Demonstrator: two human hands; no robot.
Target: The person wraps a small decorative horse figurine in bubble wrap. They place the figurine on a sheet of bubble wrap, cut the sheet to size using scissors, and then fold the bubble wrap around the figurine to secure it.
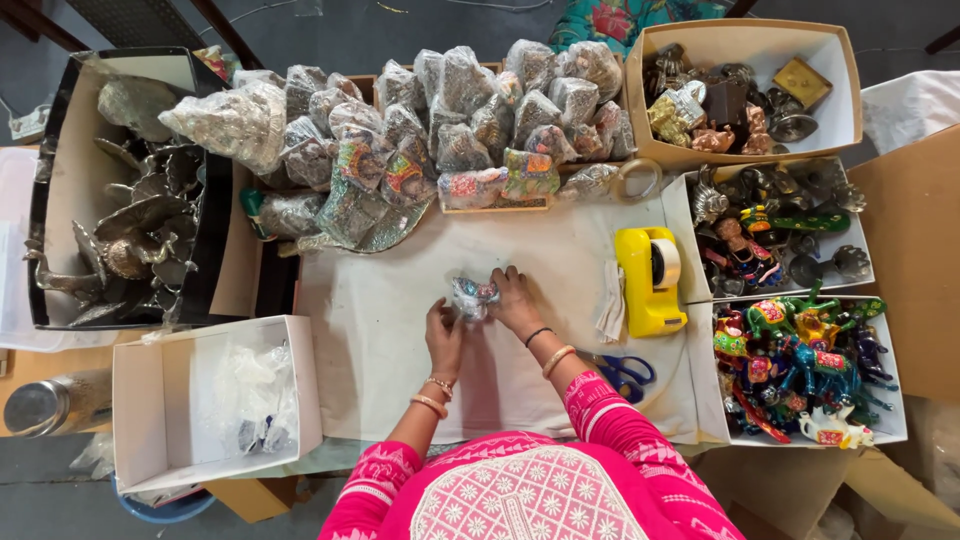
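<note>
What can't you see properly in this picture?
Head view:
- The small plastic-wrapped figurine: crinkled wrap and both hands, left hand and right hand, hide its shape.
- The blue-handled scissors: the right forearm covers the blades.
- The shiny metal flask: cut off by the left edge.
- The clear plastic bags in the white cardboard box: too crumpled to count.

Only one view is given. It is taken from a camera worn on the person's head, and the table is looked at from almost straight above. The near edge of the table is seen at the bottom of the picture and the far edge at the top. Nearly the whole table is taken in, so the camera is held fairly high. Nothing is shared with a second view.
</note>
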